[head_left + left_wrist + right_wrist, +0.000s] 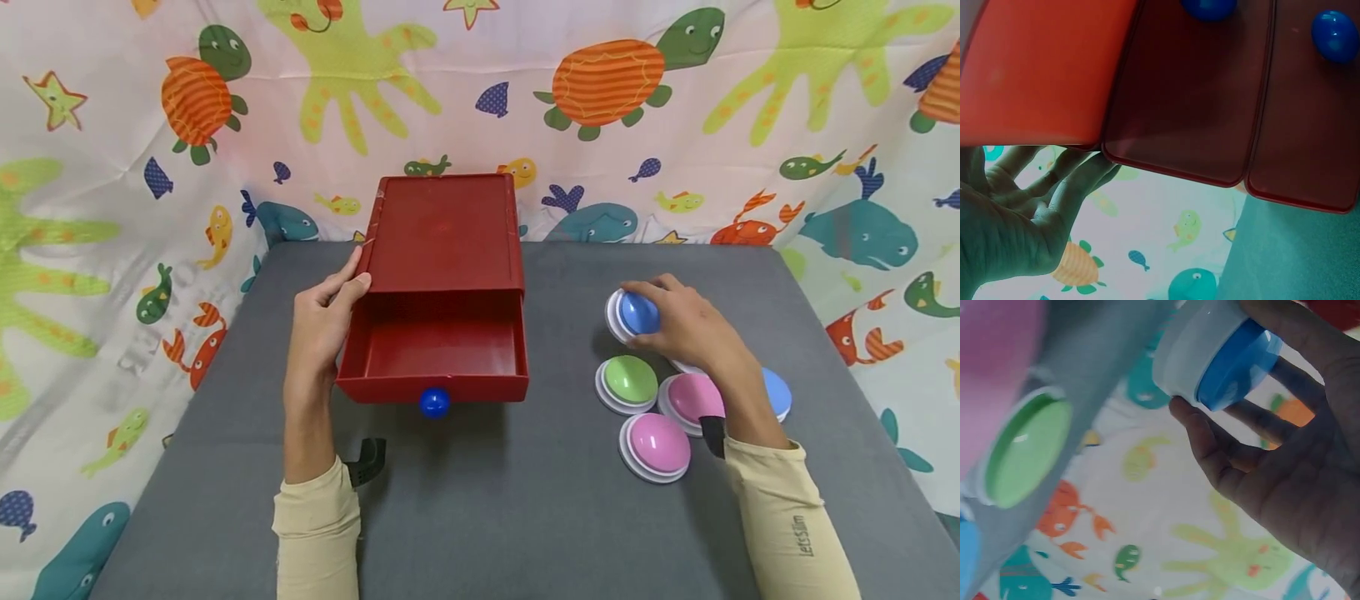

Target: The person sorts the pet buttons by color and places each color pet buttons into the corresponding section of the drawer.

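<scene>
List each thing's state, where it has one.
Top drawer: pulled open
Two lower drawers: shut
Left hand: touching cabinet
Right hand: gripping blue disc
Blue disc: held, tilted
Green disc: on table, dome up
Two pink discs: on table, domes up
Other blue disc: partly hidden
Rear disc: mostly hidden

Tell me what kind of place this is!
It looks like a little indoor play corner, though I can't be sure: sea-animal cloth surrounds a gray tabletop, with a red drawer box and colorful domed discs.

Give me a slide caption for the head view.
Left hand touches a red drawer unit, one drawer open; right hand grips a blue-and-white button.
</scene>
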{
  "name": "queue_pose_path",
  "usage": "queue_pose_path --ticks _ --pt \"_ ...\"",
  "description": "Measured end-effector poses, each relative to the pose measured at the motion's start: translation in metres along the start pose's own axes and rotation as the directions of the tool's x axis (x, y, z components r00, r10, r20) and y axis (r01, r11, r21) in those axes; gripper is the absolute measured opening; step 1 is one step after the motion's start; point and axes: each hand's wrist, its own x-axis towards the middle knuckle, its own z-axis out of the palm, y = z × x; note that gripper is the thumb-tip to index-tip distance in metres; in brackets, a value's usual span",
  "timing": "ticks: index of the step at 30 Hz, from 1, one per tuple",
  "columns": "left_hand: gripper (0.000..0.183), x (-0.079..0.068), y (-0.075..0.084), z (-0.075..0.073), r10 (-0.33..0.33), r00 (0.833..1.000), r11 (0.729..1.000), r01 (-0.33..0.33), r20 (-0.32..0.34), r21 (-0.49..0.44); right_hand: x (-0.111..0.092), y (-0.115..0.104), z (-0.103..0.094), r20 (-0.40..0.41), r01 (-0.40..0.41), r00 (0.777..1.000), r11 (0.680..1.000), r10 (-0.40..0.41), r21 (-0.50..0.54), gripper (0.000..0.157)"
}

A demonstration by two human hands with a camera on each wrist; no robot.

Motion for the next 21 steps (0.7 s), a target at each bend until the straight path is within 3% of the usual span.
queue_pose_path --ticks 5,10,15,18,21 --pt "0.044 0.0 0.0 -0.001 -0.011 1.0 1.0 0.011 -0.004 0.002 -0.022 -0.033 -0.018 -0.086 -0.02 0.996 0.998 0.026 0.065 0.083" --pt "0.043 0.0 -0.001 0.0 -0.019 1.0 1.0 0.019 -0.011 0.002 -0.043 -0.066 -0.035 -0.208 0.025 0.978 0.987 0.01 0.161 0.089" --pt "0.044 0.0 -0.002 0.0 -0.013 1.0 1.0 0.013 -0.006 -0.001 -0.054 -0.1 -0.044 -0.359 0.115 0.934 0.946 0.001 0.302 0.081" --pt "0.043 0.001 -0.002 0.0 -0.01 1.0 1.0 0.01 -0.003 -0.011 -0.053 -0.122 -0.049 -0.44 0.186 0.898 0.927 -0.025 0.327 0.077" --pt "0.042 0.001 -0.003 0.0 -0.014 1.0 1.0 0.014 -0.001 -0.022 -0.048 -0.145 -0.052 -0.467 0.266 0.88 0.906 -0.088 0.33 0.075"
